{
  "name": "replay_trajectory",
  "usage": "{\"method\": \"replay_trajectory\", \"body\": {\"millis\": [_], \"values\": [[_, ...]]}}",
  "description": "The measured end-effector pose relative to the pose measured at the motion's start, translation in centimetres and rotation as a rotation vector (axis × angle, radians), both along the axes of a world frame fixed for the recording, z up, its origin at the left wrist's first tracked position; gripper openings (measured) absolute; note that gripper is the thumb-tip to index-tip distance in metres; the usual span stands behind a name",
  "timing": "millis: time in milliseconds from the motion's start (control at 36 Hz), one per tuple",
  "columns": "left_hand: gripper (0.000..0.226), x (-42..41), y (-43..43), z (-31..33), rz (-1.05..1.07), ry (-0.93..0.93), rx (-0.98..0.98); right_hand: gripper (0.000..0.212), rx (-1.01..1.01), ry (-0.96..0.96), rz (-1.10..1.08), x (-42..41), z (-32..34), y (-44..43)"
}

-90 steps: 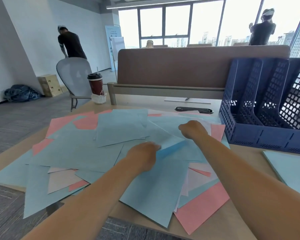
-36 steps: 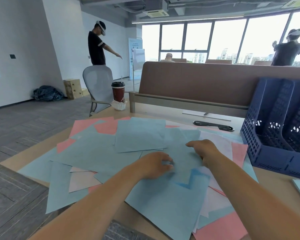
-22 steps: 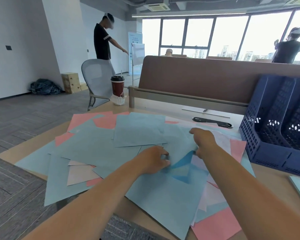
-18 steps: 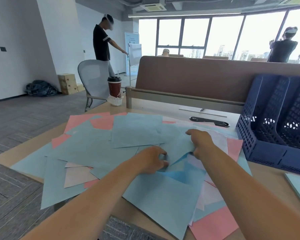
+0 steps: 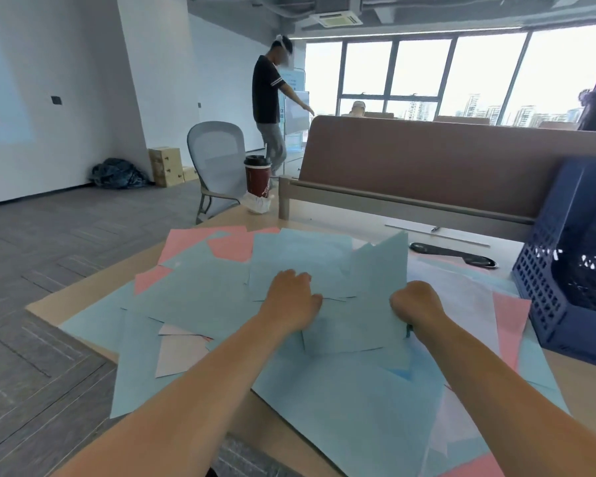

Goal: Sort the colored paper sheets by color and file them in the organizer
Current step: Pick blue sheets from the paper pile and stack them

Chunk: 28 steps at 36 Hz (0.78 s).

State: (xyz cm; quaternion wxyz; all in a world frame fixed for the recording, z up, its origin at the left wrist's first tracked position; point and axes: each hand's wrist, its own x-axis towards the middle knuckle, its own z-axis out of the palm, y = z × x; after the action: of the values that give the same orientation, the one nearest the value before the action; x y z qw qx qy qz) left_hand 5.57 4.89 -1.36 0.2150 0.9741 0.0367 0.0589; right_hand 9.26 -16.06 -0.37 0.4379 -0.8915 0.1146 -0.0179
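Paper heap covers table (image 5: 66, 301): blue sheets (image 5: 200, 297) mostly on top, pink sheets (image 5: 233, 247) showing at far left and right edges. Right hand (image 5: 415, 304) fisted round near right edge of lifted blue sheet (image 5: 375, 280), whose far corner stands tilted up off heap. Left hand (image 5: 291, 301) lies knuckles-up on blue sheets just beside it, fingers curled down; pinching or only pressing, cannot tell. Navy mesh organizer (image 5: 544, 297) stands at right, touching heap's edge. Coffee cup (image 5: 258, 175) at far table corner.

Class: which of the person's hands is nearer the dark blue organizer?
Right. The right hand grips a blue sheet left of the organizer; the left hand lies farther left on the paper pile.
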Motion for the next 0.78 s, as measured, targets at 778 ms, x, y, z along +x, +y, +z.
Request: {"method": "replay_trajectory", "body": {"millis": [778], "values": [[0.035,0.2,-0.4,-2.7,-0.262,0.068,0.092,0.009,0.052,-0.001,0.041,2.0,-0.1,1.7]]}}
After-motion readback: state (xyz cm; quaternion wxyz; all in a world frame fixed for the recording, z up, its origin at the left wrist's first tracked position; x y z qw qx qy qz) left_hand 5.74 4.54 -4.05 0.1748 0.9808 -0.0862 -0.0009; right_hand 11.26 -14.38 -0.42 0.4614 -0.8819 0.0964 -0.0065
